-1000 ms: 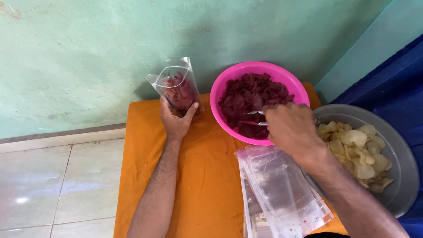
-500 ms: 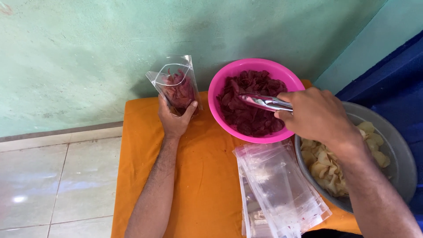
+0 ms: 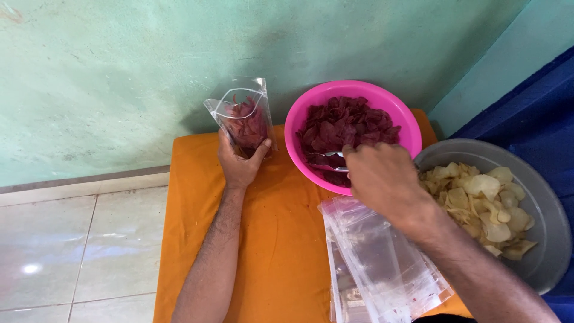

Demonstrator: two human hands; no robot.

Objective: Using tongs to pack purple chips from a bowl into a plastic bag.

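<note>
On the orange cloth [image 3: 281, 251] at frame centre, the pink bowl [image 3: 299, 119] of dark red chips [image 3: 350, 125] could tip if the right hand [image 3: 379, 179], apparently clenched on metal tongs [image 3: 326, 161], digs hard, while the left hand [image 3: 239, 164] grasps the upright clear bag [image 3: 242, 116], upper left of centre.

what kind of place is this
Probably a small home snack-packing spot set up on the floor. An orange cloth lies over pale floor tiles against a green wall, with a round pink plastic bowl of dark red chips, a grey metal basin of pale chips and clear plastic bags.
</note>
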